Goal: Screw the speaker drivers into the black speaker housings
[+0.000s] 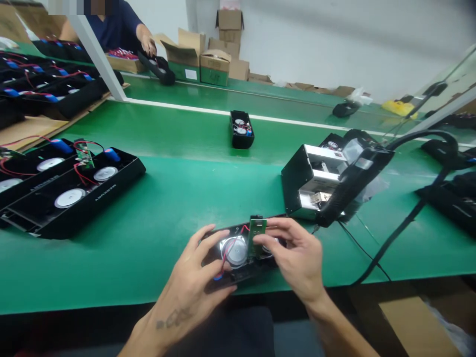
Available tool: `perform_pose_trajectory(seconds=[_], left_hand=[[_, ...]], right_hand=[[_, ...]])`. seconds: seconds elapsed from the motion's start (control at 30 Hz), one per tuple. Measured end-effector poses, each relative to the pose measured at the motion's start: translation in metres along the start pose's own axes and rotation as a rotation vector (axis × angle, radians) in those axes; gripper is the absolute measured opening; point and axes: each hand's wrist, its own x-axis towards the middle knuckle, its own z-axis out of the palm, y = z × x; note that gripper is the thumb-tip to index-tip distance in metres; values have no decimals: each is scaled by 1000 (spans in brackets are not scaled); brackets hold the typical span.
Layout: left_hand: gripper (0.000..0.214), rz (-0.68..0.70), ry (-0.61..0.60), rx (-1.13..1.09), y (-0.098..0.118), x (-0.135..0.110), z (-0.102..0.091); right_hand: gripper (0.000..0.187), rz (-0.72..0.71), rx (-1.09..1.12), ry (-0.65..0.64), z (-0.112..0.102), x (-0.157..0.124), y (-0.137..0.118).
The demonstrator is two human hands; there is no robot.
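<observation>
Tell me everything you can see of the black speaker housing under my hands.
The black speaker housing is a long, shallow, plastic-looking shell lying open side up at the near edge of the green table. Inside show a round silver speaker driver and thin red wires. A small green circuit board stands upright over its middle, pinched by the right hand. The left hand grasps its left end.

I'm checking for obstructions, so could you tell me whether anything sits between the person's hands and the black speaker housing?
Nothing visible does: the left hand holds the speaker housing and the right hand pinches the green circuit board above it.
</observation>
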Motion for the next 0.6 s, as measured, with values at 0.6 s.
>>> perform_pose_trajectory(seconds=[0.6], left_hand=[[37,-12,-27,190,20,20,5]], right_hand=[[25,-524,-686,-826,-27,6,-11]])
